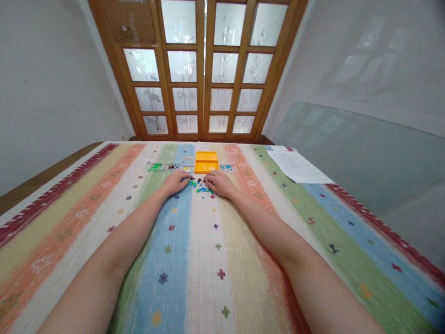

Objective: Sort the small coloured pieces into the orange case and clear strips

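My left hand (176, 182) rests on the striped tablecloth with its fingers curled together at the left edge of a loose pile of small green and blue pieces (204, 190). Facing it from the other side, my right hand (221, 184) bends its fingers in over the same pile. A few dark red bits (199, 180) lie between the fingertips. What either hand pinches, if anything, is too small to make out. Just beyond the hands stands an open yellow plastic box (207, 156), with a few pieces in its nearer half.
Clear trays flank the box, holding green pieces (156, 166), dark red pieces (173, 167), yellow pieces (186, 169) and blue pieces (226, 167). A printed paper sheet (299, 167) lies at the far right. Behind the table (205, 244) are wooden doors with glass panes (187, 66).
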Tool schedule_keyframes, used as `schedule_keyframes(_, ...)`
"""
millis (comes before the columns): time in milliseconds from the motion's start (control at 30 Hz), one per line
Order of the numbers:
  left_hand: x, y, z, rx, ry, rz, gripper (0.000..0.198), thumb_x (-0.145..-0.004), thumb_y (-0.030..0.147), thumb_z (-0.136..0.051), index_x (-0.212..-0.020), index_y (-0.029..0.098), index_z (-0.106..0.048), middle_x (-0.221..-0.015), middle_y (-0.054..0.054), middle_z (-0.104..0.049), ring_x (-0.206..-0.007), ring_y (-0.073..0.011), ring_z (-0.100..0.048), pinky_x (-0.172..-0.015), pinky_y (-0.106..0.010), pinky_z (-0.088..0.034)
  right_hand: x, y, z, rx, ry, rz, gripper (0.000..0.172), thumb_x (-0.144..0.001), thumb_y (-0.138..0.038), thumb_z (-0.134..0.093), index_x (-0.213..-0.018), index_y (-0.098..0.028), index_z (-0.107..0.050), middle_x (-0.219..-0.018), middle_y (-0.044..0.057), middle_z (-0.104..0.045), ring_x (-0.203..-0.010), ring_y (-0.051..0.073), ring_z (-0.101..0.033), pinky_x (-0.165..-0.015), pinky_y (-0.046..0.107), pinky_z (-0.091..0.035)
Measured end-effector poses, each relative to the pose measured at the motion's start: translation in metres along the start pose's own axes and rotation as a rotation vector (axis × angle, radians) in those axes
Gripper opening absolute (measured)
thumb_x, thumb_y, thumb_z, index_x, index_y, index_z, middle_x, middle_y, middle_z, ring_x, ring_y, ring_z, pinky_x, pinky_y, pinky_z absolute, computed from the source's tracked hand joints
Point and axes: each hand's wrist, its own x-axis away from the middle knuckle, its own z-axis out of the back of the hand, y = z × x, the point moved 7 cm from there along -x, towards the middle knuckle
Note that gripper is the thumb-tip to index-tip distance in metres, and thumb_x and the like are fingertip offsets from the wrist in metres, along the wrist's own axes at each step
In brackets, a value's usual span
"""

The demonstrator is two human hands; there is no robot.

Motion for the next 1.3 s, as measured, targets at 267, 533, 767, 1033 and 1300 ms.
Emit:
schedule_keyframes(267, -0.001, 0.014, 0.001, 0.018, -0.046, -0.101, 0.031, -0.100, 0.024, -0.055, -0.111, 0.024, -0.084, -0.121, -0.007, -0.080, -0.117, -0.0249, -0.070, -0.114, -0.044, -0.049, -0.001, 0.000, -0.001, -0.020, -0.005, 0.003, 0.023, -0.107, -0.026, -0.059, -0.113, -0.017, -0.079, -0.108, 0.013, -0.075, -0.103, 0.025, -0.064, -0.093, 0.036, -0.045)
schedule_keyframes(533, -0.002, 0.010, 0.001, 0.018, -0.022, -0.026, 0.034, -0.101, 0.023, -0.051, -0.110, 0.025, -0.084, -0.119, -0.007, -0.078, -0.119, -0.0246, -0.067, -0.115, -0.045, -0.049, 0.000, -0.002, 0.000, -0.028, -0.008, 0.000, 0.022, -0.106, -0.025, -0.059, -0.113, -0.019, -0.080, -0.109, 0.012, -0.076, -0.105, 0.025, -0.064, -0.095, 0.037, -0.047)
schedule_keyframes(767, -0.001, 0.002, 0.004, -0.016, 0.003, 0.031, 0.034, -0.100, 0.022, -0.052, -0.109, 0.025, -0.084, -0.119, -0.008, -0.075, -0.118, -0.0250, -0.065, -0.115, -0.046, -0.048, -0.001, -0.005, -0.001, -0.103, -0.017, 0.041, 0.022, -0.103, -0.021, -0.061, -0.109, -0.021, -0.082, -0.113, 0.011, -0.078, -0.110, 0.025, -0.067, -0.101, 0.040, -0.050)
schedule_keyframes(1033, -0.005, 0.014, 0.000, 0.000, -0.052, -0.058, 0.032, -0.101, 0.022, -0.054, -0.110, 0.024, -0.085, -0.120, -0.010, -0.074, -0.119, -0.0258, -0.063, -0.115, -0.047, -0.045, -0.003, -0.012, -0.004, -0.163, -0.016, 0.156, 0.028, -0.102, -0.017, -0.059, -0.114, -0.023, -0.083, -0.121, 0.008, -0.080, -0.118, 0.023, -0.069, -0.110, 0.043, -0.050)
schedule_keyframes(1300, -0.004, 0.006, -0.001, 0.007, -0.051, 0.015, 0.034, -0.101, 0.023, -0.051, -0.113, 0.026, -0.083, -0.118, -0.007, -0.077, -0.117, -0.0250, -0.066, -0.114, -0.045, -0.047, -0.004, -0.018, -0.003, -0.169, -0.035, 0.177, 0.028, -0.105, -0.020, -0.058, -0.117, -0.023, -0.083, -0.124, 0.008, -0.080, -0.120, 0.024, -0.070, -0.112, 0.044, -0.050)
